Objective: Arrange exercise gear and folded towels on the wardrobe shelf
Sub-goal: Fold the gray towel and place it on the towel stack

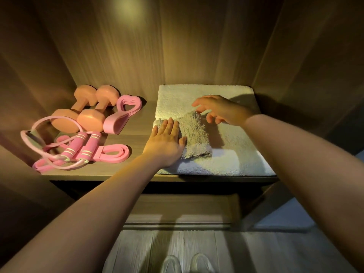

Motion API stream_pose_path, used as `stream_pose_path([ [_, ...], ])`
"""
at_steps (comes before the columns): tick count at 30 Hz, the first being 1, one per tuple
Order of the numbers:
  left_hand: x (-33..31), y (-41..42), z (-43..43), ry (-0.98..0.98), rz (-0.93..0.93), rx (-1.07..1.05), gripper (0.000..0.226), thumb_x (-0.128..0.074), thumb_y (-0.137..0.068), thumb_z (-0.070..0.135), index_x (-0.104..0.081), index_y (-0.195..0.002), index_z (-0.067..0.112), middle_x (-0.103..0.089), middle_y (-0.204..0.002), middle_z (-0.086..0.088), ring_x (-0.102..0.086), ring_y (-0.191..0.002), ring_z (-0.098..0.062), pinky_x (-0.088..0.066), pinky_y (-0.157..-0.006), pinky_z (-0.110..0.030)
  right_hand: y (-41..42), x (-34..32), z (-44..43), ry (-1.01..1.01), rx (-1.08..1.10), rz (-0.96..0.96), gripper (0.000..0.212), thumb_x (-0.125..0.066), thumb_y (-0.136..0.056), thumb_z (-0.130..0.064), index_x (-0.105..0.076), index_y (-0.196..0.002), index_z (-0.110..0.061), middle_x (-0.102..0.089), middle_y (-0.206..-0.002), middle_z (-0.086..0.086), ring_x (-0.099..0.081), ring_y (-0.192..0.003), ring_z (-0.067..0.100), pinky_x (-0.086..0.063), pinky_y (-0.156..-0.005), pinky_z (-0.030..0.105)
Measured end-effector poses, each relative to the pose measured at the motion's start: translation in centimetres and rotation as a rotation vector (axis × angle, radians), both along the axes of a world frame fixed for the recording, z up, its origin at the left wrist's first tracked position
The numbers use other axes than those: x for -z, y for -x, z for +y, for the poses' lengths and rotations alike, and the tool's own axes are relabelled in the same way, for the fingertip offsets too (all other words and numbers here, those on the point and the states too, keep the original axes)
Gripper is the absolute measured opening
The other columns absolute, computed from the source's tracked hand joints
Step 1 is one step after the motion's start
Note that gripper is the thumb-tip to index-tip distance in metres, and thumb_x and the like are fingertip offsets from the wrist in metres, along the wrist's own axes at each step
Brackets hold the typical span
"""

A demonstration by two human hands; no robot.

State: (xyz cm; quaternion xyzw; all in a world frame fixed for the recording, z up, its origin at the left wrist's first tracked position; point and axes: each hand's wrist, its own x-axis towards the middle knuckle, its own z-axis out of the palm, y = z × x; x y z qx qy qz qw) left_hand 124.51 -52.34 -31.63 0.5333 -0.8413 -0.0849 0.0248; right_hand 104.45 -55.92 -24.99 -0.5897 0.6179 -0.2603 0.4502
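Wood wardrobe shelf (137, 123), warm light from above. My left hand (167, 142) lies flat, fingers straight, pressing the left side of the small grey towel (197, 134). My right hand (218, 109) is spread with fingers loosely bent, holding nothing, at that towel's far right corner; I can't tell if it touches. The grey towel sits folded on the big white towel (236, 158), which covers the shelf's right half. On the left half are two dumbbells (86, 113), a heart-shaped pink loop (122, 115), a jump rope (82, 146) and a flat pink band (116, 154), close together. I judge the step as smoothing and squaring the grey towel, with the gear already placed. The next move needs the left palm to hold steady while the right flattens or aligns the far edge, then both hands lift clear.
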Motion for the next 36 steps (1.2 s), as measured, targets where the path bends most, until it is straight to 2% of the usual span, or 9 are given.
stream_pose_path([
  [5,0.3,0.0,-0.4,0.006,-0.01,0.007,0.065,-0.016,-0.103,0.045,0.001,-0.155,0.01,0.006,-0.163,-0.009,0.009,-0.15,-0.021,0.006,-0.12,-0.038,0.2,-0.4,-1.6,-0.125,-0.187,-0.027,0.048,-0.048,-0.092,-0.049,-0.058,-0.115,-0.009,-0.054,-0.097,0.004,-0.041,-0.049,0.005,-0.03,-0.038,0.013],
  [8,0.3,0.1,-0.4,0.018,-0.013,0.007,0.065,-0.017,-0.103,0.045,0.0,-0.155,0.01,0.005,-0.163,-0.009,0.008,-0.15,-0.021,0.006,-0.12,-0.038,-0.2,-0.2,-2.2,-0.116,-0.127,0.039,0.041,-0.05,-0.097,-0.046,-0.063,-0.111,-0.01,-0.046,-0.077,-0.002,-0.029,-0.047,0.004,-0.021,-0.041,0.017],
  [11,0.2,0.1,-0.4,0.022,-0.015,0.006,0.065,-0.017,-0.103,0.045,0.0,-0.155,0.01,0.004,-0.163,-0.009,0.007,-0.15,-0.021,0.005,-0.12,-0.039,-0.3,0.3,-2.6,-0.123,-0.121,0.177,0.042,-0.059,-0.09,-0.052,-0.065,-0.104,-0.012,-0.032,-0.066,-0.004,-0.022,-0.05,0.006,-0.017,-0.047,0.022],
  [14,0.1,0.1,-0.3,0.026,-0.011,0.006,0.065,-0.018,-0.103,0.044,-0.001,-0.155,0.01,0.004,-0.163,-0.009,0.007,-0.15,-0.021,0.005,-0.121,-0.04,-0.6,0.3,-2.6,-0.127,-0.185,0.228,0.033,-0.067,-0.086,-0.048,-0.063,-0.093,-0.015,-0.037,-0.063,-0.004,-0.029,-0.049,0.005,-0.023,-0.045,0.019],
  [17,0.2,0.1,-0.3,0.033,-0.014,0.012,0.065,-0.017,-0.102,0.044,0.001,-0.155,0.009,0.005,-0.163,-0.008,0.007,-0.15,-0.02,0.004,-0.121,-0.042,-0.7,0.2,-2.6,-0.071,-0.2,0.112,0.025,-0.075,-0.08,-0.038,-0.064,-0.083,-0.015,-0.054,-0.062,-0.007,-0.047,-0.05,0.001,-0.036,-0.046,0.014],
  [21,0.3,0.1,-0.3,0.034,-0.006,0.013,0.066,-0.017,-0.102,0.044,0.003,-0.154,0.01,0.006,-0.163,-0.007,0.007,-0.15,-0.019,0.004,-0.121,-0.042,-0.5,0.7,-2.6,-0.077,-0.204,-0.052,0.021,-0.078,-0.072,-0.031,-0.064,-0.078,-0.016,-0.061,-0.077,0.001,-0.054,-0.077,0.015,-0.043,-0.074,0.026],
  [26,0.5,0.0,-0.4,0.032,-0.005,0.017,0.065,-0.016,-0.102,0.046,0.001,-0.155,0.013,0.005,-0.163,-0.006,0.007,-0.15,-0.018,0.005,-0.12,-0.042,0.1,0.9,-2.8,-0.145,-0.211,0.207,0.019,-0.068,-0.089,-0.035,-0.061,-0.079,-0.019,-0.038,-0.064,-0.005,-0.023,-0.053,0.008,-0.018,-0.048,0.023],
  [32,0.6,0.0,-0.5,0.037,-0.013,0.023,0.065,-0.016,-0.102,0.046,0.001,-0.155,0.013,0.004,-0.163,-0.005,0.006,-0.15,-0.018,0.005,-0.121,-0.043,0.7,0.5,-3.0,-0.157,-0.229,0.448,0.042,-0.072,-0.081,-0.051,-0.05,-0.066,-0.018,-0.039,-0.045,-0.007,-0.031,-0.039,0.006,-0.028,-0.044,0.023],
  [36,0.3,0.1,-0.5,0.014,-0.024,0.011,0.065,-0.016,-0.102,0.046,0.002,-0.155,0.013,0.005,-0.163,-0.005,0.007,-0.15,-0.018,0.005,-0.121,-0.044,0.1,0.9,-2.6,-0.086,-0.15,0.56,0.051,-0.066,-0.081,-0.061,-0.047,-0.07,-0.015,-0.045,-0.056,0.001,-0.039,-0.045,0.012,-0.032,-0.046,0.022],
])
